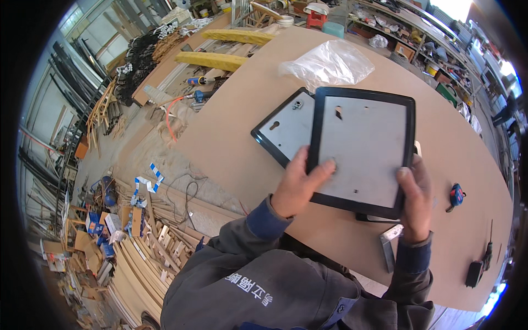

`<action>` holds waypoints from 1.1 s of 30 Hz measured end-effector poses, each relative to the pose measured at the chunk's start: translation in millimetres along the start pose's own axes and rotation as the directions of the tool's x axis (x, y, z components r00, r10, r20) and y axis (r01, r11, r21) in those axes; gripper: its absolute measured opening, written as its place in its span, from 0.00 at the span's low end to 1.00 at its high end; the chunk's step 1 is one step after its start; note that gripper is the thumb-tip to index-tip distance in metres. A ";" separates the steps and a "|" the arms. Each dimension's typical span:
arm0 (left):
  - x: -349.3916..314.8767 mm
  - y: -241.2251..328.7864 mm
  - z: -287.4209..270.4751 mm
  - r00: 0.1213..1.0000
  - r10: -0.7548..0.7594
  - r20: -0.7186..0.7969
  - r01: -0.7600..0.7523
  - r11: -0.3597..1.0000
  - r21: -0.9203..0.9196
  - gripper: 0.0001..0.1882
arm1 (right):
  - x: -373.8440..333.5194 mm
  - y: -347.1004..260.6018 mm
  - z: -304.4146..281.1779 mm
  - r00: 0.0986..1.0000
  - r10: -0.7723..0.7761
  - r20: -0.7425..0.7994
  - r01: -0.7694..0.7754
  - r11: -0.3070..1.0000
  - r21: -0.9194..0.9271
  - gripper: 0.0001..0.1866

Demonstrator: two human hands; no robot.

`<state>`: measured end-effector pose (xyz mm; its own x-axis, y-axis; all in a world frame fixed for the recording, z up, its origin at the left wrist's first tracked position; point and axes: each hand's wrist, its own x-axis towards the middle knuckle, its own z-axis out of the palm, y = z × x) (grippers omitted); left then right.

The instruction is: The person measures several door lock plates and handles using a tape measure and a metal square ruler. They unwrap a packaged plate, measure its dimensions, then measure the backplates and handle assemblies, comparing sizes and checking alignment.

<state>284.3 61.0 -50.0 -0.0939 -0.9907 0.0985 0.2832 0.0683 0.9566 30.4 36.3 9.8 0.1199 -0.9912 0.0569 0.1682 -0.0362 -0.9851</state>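
Between my two hands is a rectangular panel (366,140) with a black frame and a pale grey plate with a few small holes, raised over the table. My left hand (300,184) grips its lower left edge, the thumb lying on the plate. On the lower right edge my right hand (417,201) is closed, thumb in front. A second black-framed panel (289,129), with a keyhole-shaped slot and a small metal fitting, lies at an angle on the table, partly covered by the held one. Under the held panel's lower edge, a dark item is mostly hidden.
The brown tabletop (225,137) also bears a crumpled clear plastic bag (330,63), a tape measure (456,196), a black power drill (480,265) and a metal bar (388,247). Left on the floor are wooden strips (135,264), cardboard boxes (88,247) and yellow beams (212,60). Cluttered shelves (396,33) stand behind.
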 end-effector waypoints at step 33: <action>51.5 27.4 -185.5 0.885 -0.307 0.351 0.456 0.726 -0.515 0.28 | 4.1 23.1 96.8 0.754 -0.505 0.420 0.646 0.456 -0.612 0.19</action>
<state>464.3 -10.0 -69.6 -0.5051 -0.8560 -0.1102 0.6541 -0.4630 0.5982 129.4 43.8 3.0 0.4160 -0.6757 0.6086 -0.4448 -0.7349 -0.5119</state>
